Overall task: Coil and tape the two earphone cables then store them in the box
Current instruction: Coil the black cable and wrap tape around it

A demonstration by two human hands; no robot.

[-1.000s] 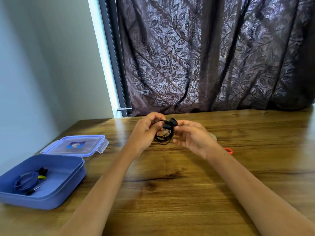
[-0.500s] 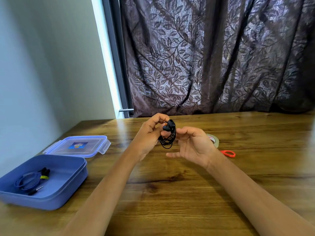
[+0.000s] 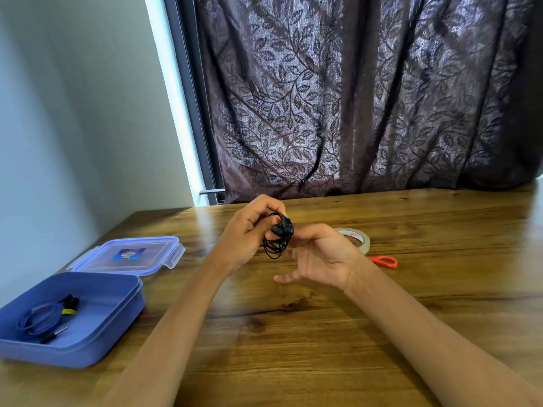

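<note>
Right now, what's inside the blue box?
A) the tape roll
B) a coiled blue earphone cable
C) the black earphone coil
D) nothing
B: a coiled blue earphone cable with a yellow band lies in the blue box. The black earphone coil is pinched in the left hand, and the tape roll sits on the table.

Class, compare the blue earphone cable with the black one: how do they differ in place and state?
The blue earphone cable lies in the box; the black earphone cable is gripped by the left hand. Blue wears a yellow band; black shows none. Both are coiled.
</note>
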